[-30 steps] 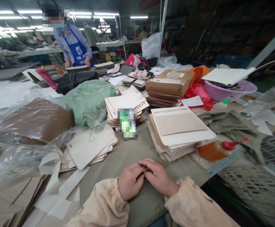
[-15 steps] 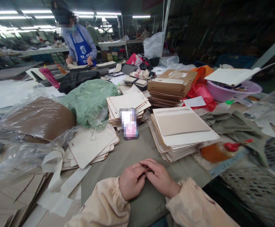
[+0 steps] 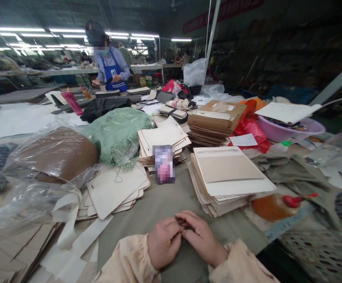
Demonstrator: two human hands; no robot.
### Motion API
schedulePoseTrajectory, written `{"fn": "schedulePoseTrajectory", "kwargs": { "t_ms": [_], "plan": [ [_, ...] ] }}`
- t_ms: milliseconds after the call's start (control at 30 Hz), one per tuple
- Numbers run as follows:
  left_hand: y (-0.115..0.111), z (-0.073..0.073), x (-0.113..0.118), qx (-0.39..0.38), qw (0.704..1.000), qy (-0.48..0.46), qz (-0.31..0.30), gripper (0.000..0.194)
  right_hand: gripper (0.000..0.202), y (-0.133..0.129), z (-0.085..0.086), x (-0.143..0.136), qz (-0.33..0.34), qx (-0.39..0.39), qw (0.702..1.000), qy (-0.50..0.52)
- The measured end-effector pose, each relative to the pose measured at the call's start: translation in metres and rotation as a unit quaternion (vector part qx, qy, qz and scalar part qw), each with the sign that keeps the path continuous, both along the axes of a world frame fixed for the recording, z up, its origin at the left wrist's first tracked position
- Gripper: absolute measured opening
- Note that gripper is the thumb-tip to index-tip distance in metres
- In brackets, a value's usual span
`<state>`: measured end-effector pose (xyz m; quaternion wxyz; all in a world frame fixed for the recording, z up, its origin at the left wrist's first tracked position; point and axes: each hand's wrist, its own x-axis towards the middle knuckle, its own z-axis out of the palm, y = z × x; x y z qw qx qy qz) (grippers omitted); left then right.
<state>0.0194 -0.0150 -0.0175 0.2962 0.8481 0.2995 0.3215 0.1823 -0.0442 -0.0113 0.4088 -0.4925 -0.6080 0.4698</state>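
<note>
My left hand (image 3: 164, 242) and my right hand (image 3: 202, 237) meet over a grey-green cloth (image 3: 129, 239) at the table's near side. The fingers of both are curled, and their tips touch one another. Whether anything small is pinched between them is hidden. Beyond the hands a phone (image 3: 164, 165) with a blurred-out screen leans upright against a stack of cream panels (image 3: 161, 135). Right of it lies a taller stack of cream panels (image 3: 229, 188) with a beige piece (image 3: 232, 169) on top. Left of the hands, loose cream panels (image 3: 114, 190) are fanned out.
A plastic-wrapped brown piece (image 3: 53, 153) and green fringed fabric (image 3: 117, 133) lie left. Brown panels (image 3: 209, 129) are stacked behind. To the right are an amber bottle with a red cap (image 3: 267, 207), a purple basin (image 3: 294, 129) and a plastic crate (image 3: 315, 251). A co-worker (image 3: 112, 67) stands across the table.
The view has tilted up slightly, so the scene sits lower. My hands stay together with only small finger shifts. The co-worker's hands have lifted from the panels, apparently with something in them.
</note>
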Motion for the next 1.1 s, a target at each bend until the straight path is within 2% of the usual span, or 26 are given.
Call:
{"fn": "schedulePoseTrajectory", "kwargs": {
  "t_ms": [167,467,667,767,900,1000,1100],
  "plan": [
    [0.0,0.005,0.001,-0.011,1.0,-0.016,0.006,0.017,0.05,0.0,0.003,0.0,0.006,0.004,1.0,0.017],
    [0.003,0.012,0.0,-0.098,0.994,-0.051,-0.016,0.02,0.042,0.0,0.004,0.0,-0.006,0.007,1.0,-0.013],
    [0.009,0.012,0.0,-0.153,0.987,-0.046,0.024,0.014,0.035,0.001,-0.001,0.0,-0.018,0.021,0.999,-0.025],
    [0.011,0.009,0.001,-0.217,0.973,-0.037,0.066,0.011,0.031,0.001,-0.002,-0.001,-0.026,0.029,0.999,-0.033],
    [0.013,0.006,0.003,-0.337,0.933,-0.058,0.112,0.012,0.029,0.002,-0.003,-0.002,-0.031,0.036,0.998,-0.036],
    [0.013,0.007,0.004,-0.39,0.911,-0.068,0.117,0.018,0.027,0.002,-0.003,-0.001,-0.036,0.041,0.998,-0.042],
    [0.013,0.009,0.004,-0.413,0.902,-0.064,0.107,0.023,0.026,0.001,-0.003,-0.001,-0.035,0.045,0.997,-0.052]
  ]
}}
